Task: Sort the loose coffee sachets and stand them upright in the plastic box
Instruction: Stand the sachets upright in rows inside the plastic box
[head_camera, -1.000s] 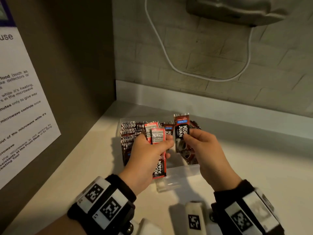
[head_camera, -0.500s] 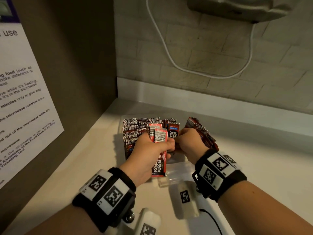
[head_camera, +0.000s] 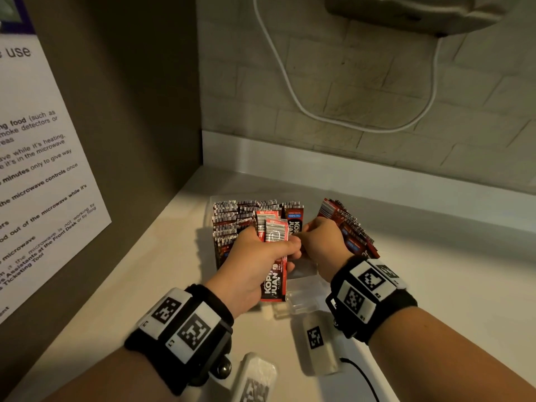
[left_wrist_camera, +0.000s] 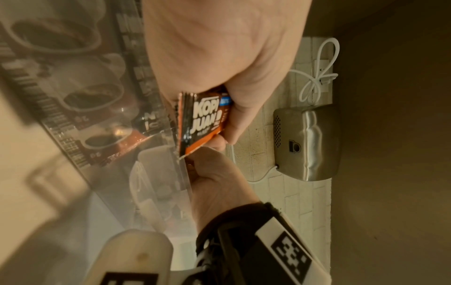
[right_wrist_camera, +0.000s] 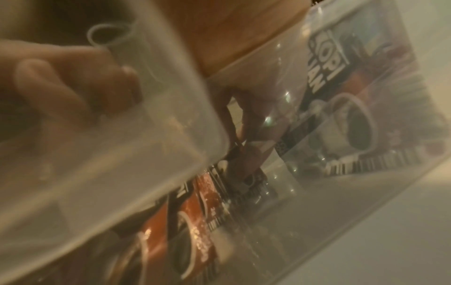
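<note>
A clear plastic box [head_camera: 301, 291] stands on the white counter. Dark and red coffee sachets [head_camera: 229, 224] stand in rows in its left part. Another stack [head_camera: 348, 227] leans against its right side. My left hand [head_camera: 258, 259] grips a bundle of red sachets [head_camera: 275, 250] over the box's front; the left wrist view shows this bundle [left_wrist_camera: 205, 119] under my palm. My right hand [head_camera: 322, 242] reaches down into the box and pinches a dark sachet [head_camera: 295, 223] standing upright beside the rows. The right wrist view is blurred by the box wall [right_wrist_camera: 122, 173].
A grey side panel with a printed notice [head_camera: 43, 169] closes off the left. On the tiled back wall hang a white cable [head_camera: 290, 91] and a metal appliance [head_camera: 420, 13]. Two white tagged devices [head_camera: 319, 340] [head_camera: 255, 378] lie on the counter near my wrists.
My right hand has lowered the dark sachet from above the box down into it, beside the standing rows. My left hand keeps its bundle in the same place.
</note>
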